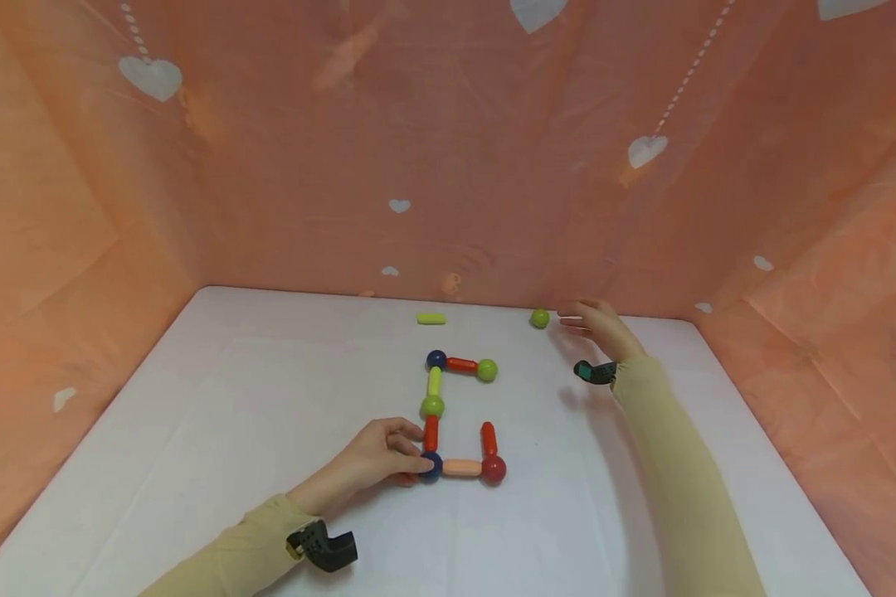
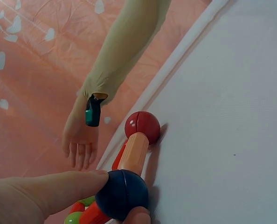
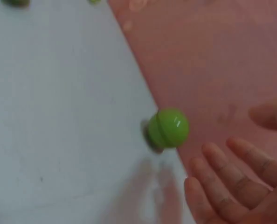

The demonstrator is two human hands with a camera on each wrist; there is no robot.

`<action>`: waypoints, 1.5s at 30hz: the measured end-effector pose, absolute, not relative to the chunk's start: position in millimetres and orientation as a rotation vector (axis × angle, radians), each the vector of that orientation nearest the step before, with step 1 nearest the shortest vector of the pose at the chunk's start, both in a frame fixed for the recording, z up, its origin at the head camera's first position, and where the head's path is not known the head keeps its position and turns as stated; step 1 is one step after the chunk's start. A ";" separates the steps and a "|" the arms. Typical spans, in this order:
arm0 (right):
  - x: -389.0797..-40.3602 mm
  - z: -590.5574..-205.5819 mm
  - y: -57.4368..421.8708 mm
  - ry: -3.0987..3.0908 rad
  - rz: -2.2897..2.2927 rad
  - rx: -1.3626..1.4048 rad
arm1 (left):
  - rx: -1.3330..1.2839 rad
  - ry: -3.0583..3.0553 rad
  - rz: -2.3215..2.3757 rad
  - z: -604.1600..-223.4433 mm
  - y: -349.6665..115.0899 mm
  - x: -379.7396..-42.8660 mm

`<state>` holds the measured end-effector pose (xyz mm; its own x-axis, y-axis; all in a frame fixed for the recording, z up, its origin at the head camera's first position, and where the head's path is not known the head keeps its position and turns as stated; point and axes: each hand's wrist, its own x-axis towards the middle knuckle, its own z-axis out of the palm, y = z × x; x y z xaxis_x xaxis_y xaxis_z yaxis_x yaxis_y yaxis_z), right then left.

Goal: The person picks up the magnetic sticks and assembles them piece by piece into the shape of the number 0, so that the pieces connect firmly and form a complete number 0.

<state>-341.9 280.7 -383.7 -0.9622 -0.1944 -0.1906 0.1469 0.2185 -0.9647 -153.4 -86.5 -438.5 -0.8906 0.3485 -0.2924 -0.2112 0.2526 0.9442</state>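
Note:
My left hand point(image 1: 377, 454) pinches a dark blue ball point(image 2: 122, 195) between thumb and fingers. That ball is the lower left corner of a figure of balls and rods on the table. From it a peach rod point(image 1: 462, 468) runs to a red ball point(image 1: 494, 470), where a short red rod point(image 1: 489, 439) points away. Another red rod point(image 1: 430, 434) leads up to a green ball point(image 1: 432, 405); above come a yellow-green rod, a second blue ball point(image 1: 436, 359), a red rod and a green ball point(image 1: 487, 370). My right hand point(image 1: 601, 329), fingers extended, is just right of a loose green ball point(image 3: 168, 128).
A loose yellow-green rod point(image 1: 430, 318) lies near the table's back edge. An orange cloth with white hearts point(image 1: 448, 149) hangs behind the white table point(image 1: 269, 381) and along both sides. Dark wrist devices point(image 1: 596, 372) are strapped over both sleeves.

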 end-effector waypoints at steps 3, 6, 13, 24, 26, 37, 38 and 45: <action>-345.6 -389.3 281.7 2.215 -1.824 0.016 | 0.143 2.078 1.675 -438.2 -87.6 -154.0; -348.9 -395.0 281.7 2.208 -1.836 0.044 | 0.154 2.075 1.674 -437.6 -88.0 -154.3; -356.7 -404.1 278.0 2.213 -1.840 -0.012 | 0.159 2.081 1.673 -436.5 -87.2 -154.7; -356.2 -415.6 266.8 2.423 -1.615 -0.068 | 0.147 2.068 1.682 -435.8 -87.9 -152.6; -358.6 -418.6 264.5 2.477 -1.576 -0.119 | 0.146 2.068 1.684 -436.1 -87.6 -152.1; -350.3 -417.9 251.5 2.622 -1.450 -0.301 | 0.147 2.109 1.677 -435.9 -88.6 -152.7; -344.9 -416.3 251.7 2.617 -1.445 -0.296 | 0.148 2.117 1.676 -435.5 -88.3 -152.4; -293.3 -410.0 255.3 2.480 -1.389 -0.329 | 0.227 2.233 1.611 -432.7 -89.2 -152.5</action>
<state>-293.3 255.3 -410.0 -0.9350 -0.3296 -0.1306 -0.0609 0.5121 -0.8568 -152.5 -89.2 -432.7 -0.9161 0.3439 -0.2064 -0.0875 0.3309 0.9396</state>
